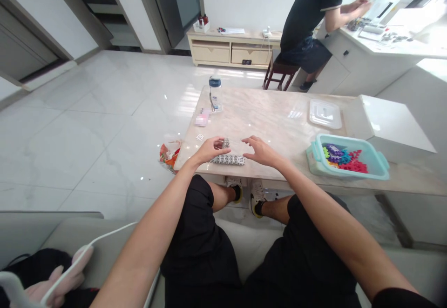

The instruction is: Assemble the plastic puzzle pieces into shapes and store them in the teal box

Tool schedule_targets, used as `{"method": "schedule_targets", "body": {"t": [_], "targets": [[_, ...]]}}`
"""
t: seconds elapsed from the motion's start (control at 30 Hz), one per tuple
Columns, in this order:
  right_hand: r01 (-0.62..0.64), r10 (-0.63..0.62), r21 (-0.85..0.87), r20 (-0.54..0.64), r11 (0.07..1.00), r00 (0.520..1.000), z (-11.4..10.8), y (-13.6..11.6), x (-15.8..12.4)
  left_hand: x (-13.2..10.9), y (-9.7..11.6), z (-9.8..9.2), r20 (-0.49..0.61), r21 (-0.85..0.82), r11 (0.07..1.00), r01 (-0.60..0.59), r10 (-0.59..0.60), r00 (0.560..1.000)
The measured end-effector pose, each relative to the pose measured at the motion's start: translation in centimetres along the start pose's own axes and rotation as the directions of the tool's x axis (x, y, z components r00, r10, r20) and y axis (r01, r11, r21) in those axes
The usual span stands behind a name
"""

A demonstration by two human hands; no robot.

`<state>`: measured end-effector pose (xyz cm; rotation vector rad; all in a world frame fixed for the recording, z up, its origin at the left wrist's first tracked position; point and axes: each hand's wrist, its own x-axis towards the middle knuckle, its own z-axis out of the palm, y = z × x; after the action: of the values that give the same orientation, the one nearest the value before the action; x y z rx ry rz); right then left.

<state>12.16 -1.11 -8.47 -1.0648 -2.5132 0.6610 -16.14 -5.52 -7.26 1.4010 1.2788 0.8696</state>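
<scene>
My left hand (211, 150) has its thumb and fingers closed around a small grey toothed plastic piece (226, 143) above the near edge of the table. Just below it lies a row of joined grey and white plastic pieces (228, 160), its left end partly hidden by that hand. To the right, my right hand (259, 150) is held with thumb and fingers apart and nothing between them. It hovers near the right end of the row.
A teal bin (316, 168) of coloured interlocking pieces (344, 159) stands at right, before a white box (391, 117) and a clear lid (325, 114). A bottle (215, 95) stands far left. Another person (307, 19) sits at a counter behind.
</scene>
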Motion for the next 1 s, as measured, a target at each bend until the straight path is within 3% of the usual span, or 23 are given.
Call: {"method": "schedule_targets", "body": {"t": [0.1, 0.27, 0.53, 0.7, 1.0], "targets": [[0.045, -0.035, 0.096, -0.102, 0.994, 0.994, -1.6, -1.3, -0.7, -0.1, 1.7, 1.2, 0.128, -0.149, 0.989, 0.008, 0.011, 0.992], [0.133, -0.072, 0.225, -0.261, 0.965, 0.963, -4.3, -2.8, -2.9, 0.3, 4.7, 3.4, 0.296, -0.326, 0.935, 0.139, -0.038, 0.954], [0.191, -0.069, 0.315, -0.361, 0.930, 0.930, -7.1, -2.2, -6.5, 2.2, 8.2, 8.1, 0.401, -0.346, 0.924, 0.164, -0.013, 0.916], [0.199, -0.090, 0.248, -0.392, 0.948, 0.916, -6.9, -1.0, -7.1, 2.7, 8.6, 9.9, 0.482, -0.260, 0.937, 0.235, -0.085, 0.872], [0.202, -0.135, 0.164, -0.350, 0.966, 0.927, -6.8, -0.7, -7.0, 2.9, 7.9, 9.9, 0.423, -0.239, 0.919, 0.314, -0.193, 0.885]]}}
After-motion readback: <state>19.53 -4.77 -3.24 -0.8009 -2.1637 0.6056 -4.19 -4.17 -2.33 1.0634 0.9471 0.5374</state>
